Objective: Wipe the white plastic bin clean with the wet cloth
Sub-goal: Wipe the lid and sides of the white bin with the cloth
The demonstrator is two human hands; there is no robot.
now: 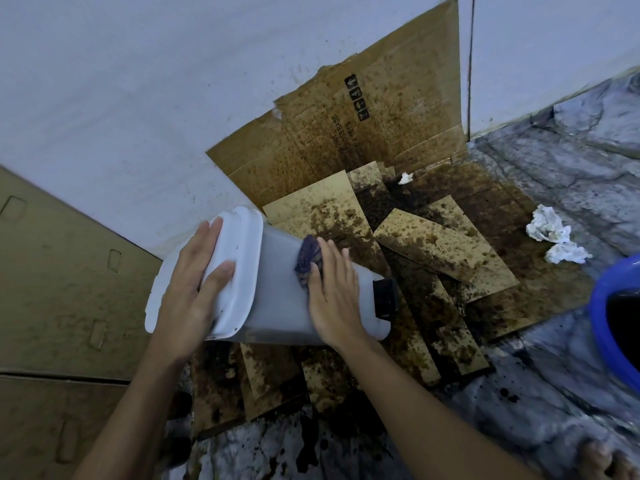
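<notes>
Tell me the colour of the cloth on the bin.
The cloth is dark bluish purple, faintly streaked; the head view shows it under the right hand.

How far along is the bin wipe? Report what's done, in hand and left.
Done: the upward side of the bin looks stain-free. In hand: the left hand steadies the tilted bin at its lid while the right hand presses the cloth flat on that side. Left: dark specks show on the lid; the underside is hidden, so unchecked.
</notes>
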